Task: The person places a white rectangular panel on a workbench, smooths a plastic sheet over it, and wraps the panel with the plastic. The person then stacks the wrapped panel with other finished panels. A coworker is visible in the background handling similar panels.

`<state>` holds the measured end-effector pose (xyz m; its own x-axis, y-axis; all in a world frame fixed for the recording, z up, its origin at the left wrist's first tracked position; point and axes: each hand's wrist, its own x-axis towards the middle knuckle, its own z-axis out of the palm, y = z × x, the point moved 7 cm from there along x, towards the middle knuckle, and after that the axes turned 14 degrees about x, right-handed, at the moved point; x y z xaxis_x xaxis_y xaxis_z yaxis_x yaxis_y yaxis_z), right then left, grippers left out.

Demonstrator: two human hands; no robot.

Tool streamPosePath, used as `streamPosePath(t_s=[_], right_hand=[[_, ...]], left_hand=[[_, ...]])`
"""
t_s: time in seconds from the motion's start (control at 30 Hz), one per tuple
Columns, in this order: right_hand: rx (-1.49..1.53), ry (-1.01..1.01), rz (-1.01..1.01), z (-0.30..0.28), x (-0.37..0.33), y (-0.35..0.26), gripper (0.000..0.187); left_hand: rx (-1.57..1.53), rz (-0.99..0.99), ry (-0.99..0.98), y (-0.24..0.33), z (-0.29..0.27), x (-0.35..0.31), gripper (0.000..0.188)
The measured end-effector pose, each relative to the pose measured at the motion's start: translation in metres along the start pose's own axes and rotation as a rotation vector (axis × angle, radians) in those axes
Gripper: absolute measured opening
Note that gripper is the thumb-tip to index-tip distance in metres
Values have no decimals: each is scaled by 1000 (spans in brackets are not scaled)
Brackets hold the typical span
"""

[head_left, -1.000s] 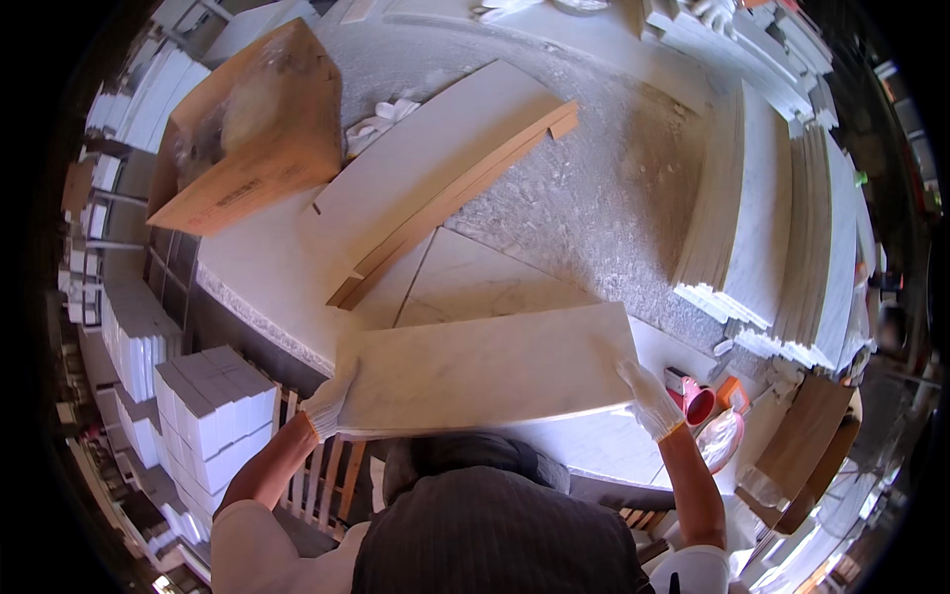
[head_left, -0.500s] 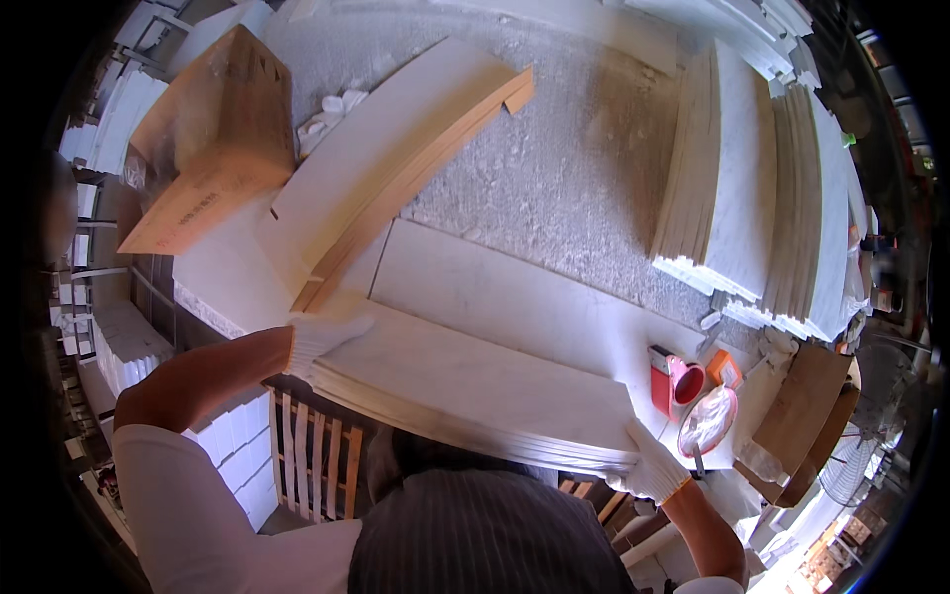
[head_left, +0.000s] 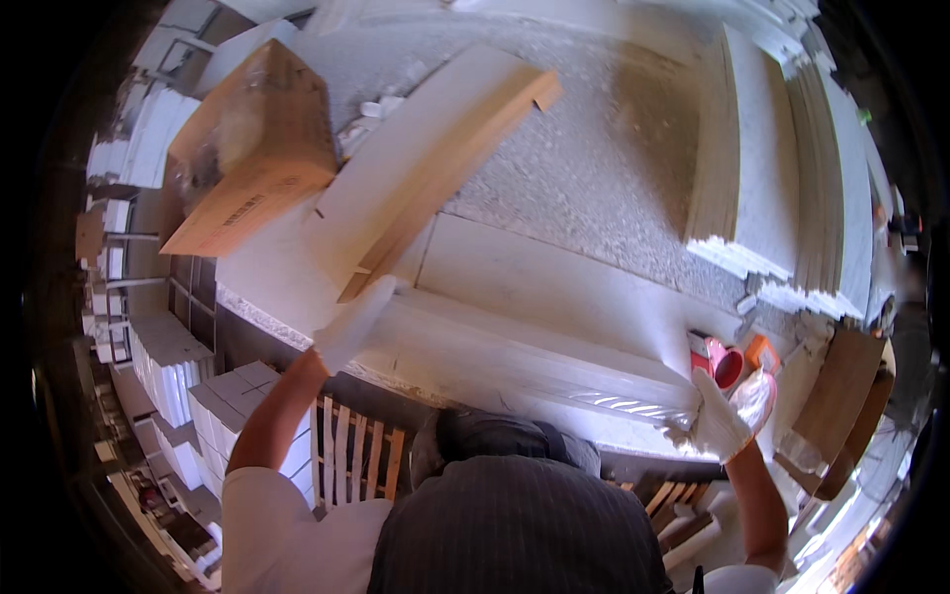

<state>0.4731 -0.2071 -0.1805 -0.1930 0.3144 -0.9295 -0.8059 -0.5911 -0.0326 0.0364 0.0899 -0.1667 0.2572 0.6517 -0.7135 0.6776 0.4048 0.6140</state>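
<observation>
A stack of long, pale grey-white stone slabs (head_left: 534, 346) lies lengthwise in front of me, smeared by motion. My left hand (head_left: 354, 325), in a white glove, is closed on its left end. At the opposite end my right hand (head_left: 717, 426), gloved too, grips the corner; its fingertips are partly hidden. Just behind the stack lies another flat pale slab (head_left: 554, 265). Close to my right hand are a red tape-like roll (head_left: 727, 368), an orange box (head_left: 762, 352) and a round dish (head_left: 754, 401) with a plastic bag in it.
Beyond the left end lies a long board edged with brown cardboard (head_left: 435, 148), beside an open cardboard box (head_left: 252, 148). Slab stacks (head_left: 762, 158) stand at the far right. A brown carton (head_left: 836, 396) sits at right, and a slatted wooden pallet (head_left: 354, 450) below the table edge.
Both hands have pushed the slab stack away from my body and onto the table, partly covering the slab behind. A strip of table edge now shows on the near side. The view has shifted.
</observation>
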Motion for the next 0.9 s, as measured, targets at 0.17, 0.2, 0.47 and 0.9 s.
streamPosePath(t_s=[0.17, 0.2, 0.47, 0.9], right_hand=[[-574, 74, -455, -7, -7, -6, 66], [-718, 151, -590, -12, -3, -4, 64], [-834, 338, -1350, 13, -31, 0, 53], [-156, -148, -1209, 28, -26, 8, 61]], left_hand=[[108, 73, 74, -1, 2, -2, 52], [64, 20, 73, -1, -1, -7, 53], [450, 184, 400, 24, -7, -24, 60], [-34, 612, 113, 30, 7, -25, 65]])
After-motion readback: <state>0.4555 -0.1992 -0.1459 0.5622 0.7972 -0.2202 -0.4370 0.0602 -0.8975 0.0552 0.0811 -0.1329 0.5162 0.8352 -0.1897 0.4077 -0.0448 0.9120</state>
